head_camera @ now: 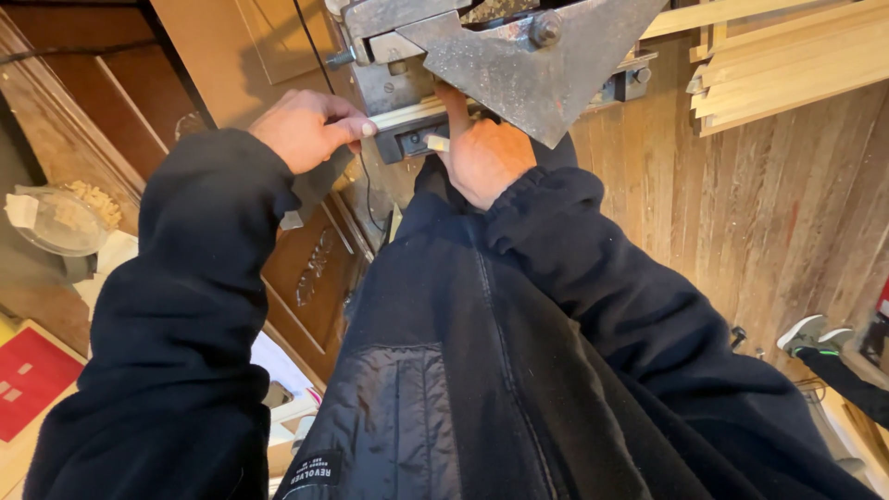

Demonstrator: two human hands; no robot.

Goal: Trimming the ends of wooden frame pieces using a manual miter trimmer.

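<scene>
Head view, looking down my black sleeves. My left hand [304, 128], upper centre-left of the frame, is pinched closed on the left end of a pale wooden strip [407, 114]; thumb and forefinger grip it. My right hand [483, 157], just right of centre near the top, is curled closed on the same strip where it runs under the machine, with the fingers tucked up behind the metal. The strip lies roughly level across the top centre of the frame, between both hands, resting on the machine's ledge.

Above the hands sits a worn grey metal guard plate [528, 65], triangular, with a bolt head, part of a metal machine [394, 56] at top centre. A stack of pale wooden slats [787, 74] fills the upper right corner. A clear plastic bowl [56, 222] sits at the left edge with light bits in it. A carved wooden panel [310, 268] lies below the left hand. A red sheet [28, 380] is at lower left. Another person's shoe [813, 333] shows at the right edge.
</scene>
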